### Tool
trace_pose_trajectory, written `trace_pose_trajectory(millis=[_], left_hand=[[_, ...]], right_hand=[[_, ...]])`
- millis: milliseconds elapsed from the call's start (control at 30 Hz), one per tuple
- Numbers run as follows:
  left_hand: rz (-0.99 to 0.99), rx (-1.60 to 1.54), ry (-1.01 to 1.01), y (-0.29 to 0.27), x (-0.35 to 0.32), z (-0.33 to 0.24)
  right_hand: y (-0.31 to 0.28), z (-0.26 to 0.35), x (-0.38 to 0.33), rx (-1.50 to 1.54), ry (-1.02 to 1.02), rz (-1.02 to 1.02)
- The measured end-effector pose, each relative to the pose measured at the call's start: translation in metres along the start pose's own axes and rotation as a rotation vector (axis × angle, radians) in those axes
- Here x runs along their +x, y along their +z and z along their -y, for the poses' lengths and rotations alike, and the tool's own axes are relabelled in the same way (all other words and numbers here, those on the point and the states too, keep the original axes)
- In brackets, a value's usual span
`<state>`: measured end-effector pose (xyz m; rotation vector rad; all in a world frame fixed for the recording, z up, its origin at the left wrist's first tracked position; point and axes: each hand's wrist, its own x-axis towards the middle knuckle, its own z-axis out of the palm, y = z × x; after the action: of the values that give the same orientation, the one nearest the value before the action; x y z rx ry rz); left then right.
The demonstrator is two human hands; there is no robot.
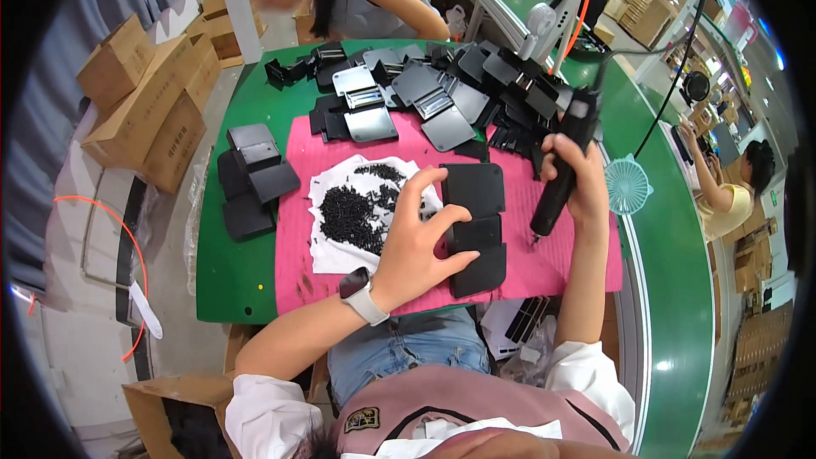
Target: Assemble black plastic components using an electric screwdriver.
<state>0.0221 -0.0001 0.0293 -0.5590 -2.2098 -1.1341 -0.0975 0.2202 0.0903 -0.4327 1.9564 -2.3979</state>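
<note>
My left hand (421, 242) lies flat on a black hinged plastic part (474, 225) that rests on a pink mat (527, 268), fingers spread and pressing on its left edge. My right hand (576, 178) is closed around a black electric screwdriver (563, 172) held upright, its tip just above the mat to the right of the part. A white cloth (331, 253) with a heap of small black screws (353, 212) lies left of my left hand. I wear a watch on the left wrist.
Piles of black and silver parts (425, 93) cover the far side of the green table (234, 276). A stack of black parts (251, 178) sits left of the mat. One person leans over the far edge, another sits at right. Cardboard boxes (157, 102) stand at left.
</note>
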Motion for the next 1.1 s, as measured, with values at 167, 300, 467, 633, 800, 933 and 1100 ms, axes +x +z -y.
trace_pose_trajectory(millis=[167,300,467,633,800,933,1100], left_hand=[[0.065,-0.696,-0.465,-0.001,0.006,-0.004],[0.030,-0.915,-0.413,0.002,0.004,0.010],[-0.048,-0.725,-0.313,-0.010,0.002,0.010],[-0.114,-1.000,-0.432,-0.024,0.005,0.003],[-0.162,-0.787,-0.355,-0.071,-0.019,-0.016],[-0.542,-0.008,-0.460,-0.148,-0.076,-0.025],[-1.399,-0.204,-0.857,-0.294,-0.257,-0.005]], right_hand=[[-0.058,-0.052,0.010,-1.060,-0.228,-0.184],[-0.001,-0.022,-0.012,-1.141,-0.507,-0.119],[0.054,-0.027,-0.046,-0.421,-0.041,0.529],[0.060,-0.039,-0.056,-0.284,-0.131,0.474],[0.054,-0.046,-0.050,0.132,-0.164,0.631],[0.096,-0.027,-0.064,-0.083,-0.111,0.650],[0.073,-0.024,-0.040,-0.280,0.181,0.514]])
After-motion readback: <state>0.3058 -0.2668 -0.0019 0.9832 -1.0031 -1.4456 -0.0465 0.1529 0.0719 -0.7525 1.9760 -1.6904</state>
